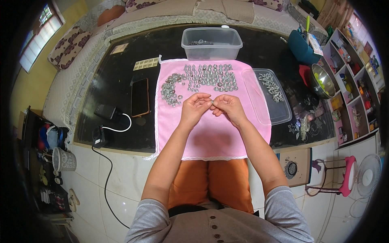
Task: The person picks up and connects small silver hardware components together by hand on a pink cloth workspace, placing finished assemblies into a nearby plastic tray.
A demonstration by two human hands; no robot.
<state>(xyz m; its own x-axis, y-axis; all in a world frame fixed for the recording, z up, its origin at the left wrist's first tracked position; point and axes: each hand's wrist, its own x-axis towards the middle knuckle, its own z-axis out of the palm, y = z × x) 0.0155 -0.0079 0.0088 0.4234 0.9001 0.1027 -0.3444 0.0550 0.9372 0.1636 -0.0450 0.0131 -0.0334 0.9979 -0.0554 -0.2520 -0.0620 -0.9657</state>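
Both hands meet over the pink cloth (194,137). My left hand (197,107) and my right hand (227,107) pinch a small metal piece (212,103) between their fingertips; the fingers mostly hide it, so its kind cannot be made out. Beyond them, several rows of small silver screws (208,77) stand upright on the cloth, seemingly with washers on them. A loose pile of silver washers (171,90) lies left of the rows. To the right, more silver screws (271,87) fill part of a shallow clear plastic tray (281,116).
At the table's far side stands a clear plastic tub (211,52) holding dark small parts. A phone (140,97) and a charger with a white cable (107,112) lie left. A clear lid (255,97) overlaps the cloth's right edge; a steel bowl (323,81) and teal container (302,48) stand farther right.
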